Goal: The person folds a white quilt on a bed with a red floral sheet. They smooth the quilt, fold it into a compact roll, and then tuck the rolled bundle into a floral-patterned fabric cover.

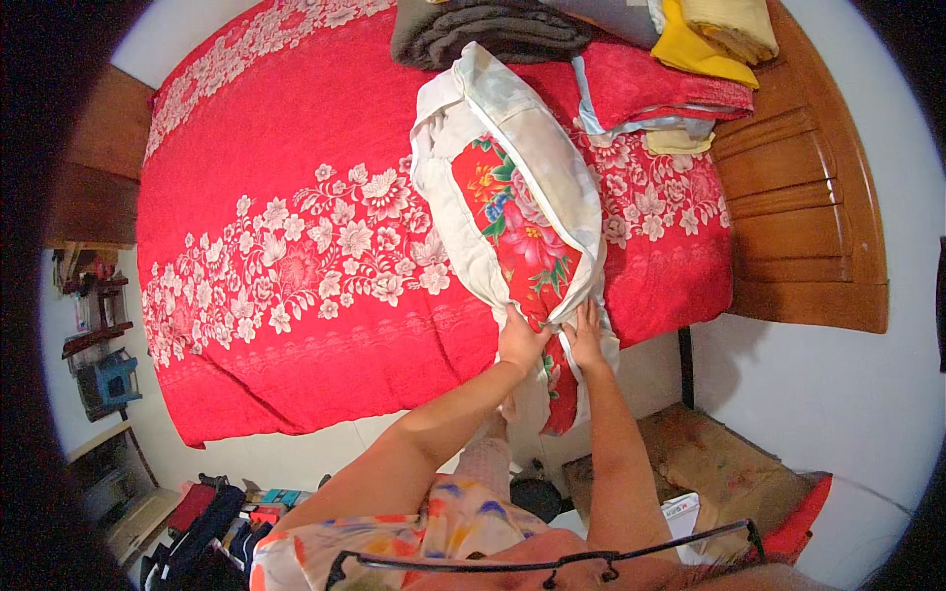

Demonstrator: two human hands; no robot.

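Note:
A white fabric cover point(460, 229) with a red floral panel point(528, 221) lies lengthwise on the red flowered bedspread point(295, 111); a white strip or edge runs down its right half. At the near edge of the bed, my left hand point(523, 341) grips the gathered white cloth beside the red panel. My right hand point(585, 340) lies on the cloth just right of it, fingers pointing away; whether it grips is unclear. Below both hands the cloth's lower end, with a red floral part point(563, 391), hangs over the bed's edge.
At the bed's far side are a folded dark blanket point(488, 33), a folded red cloth point(665, 85) and a yellow cloth point(698, 55). A brown wooden headboard point(798, 199) stands right. Clothes point(203, 524) lie low left, and a cardboard sheet point(709, 458) is on the floor at right.

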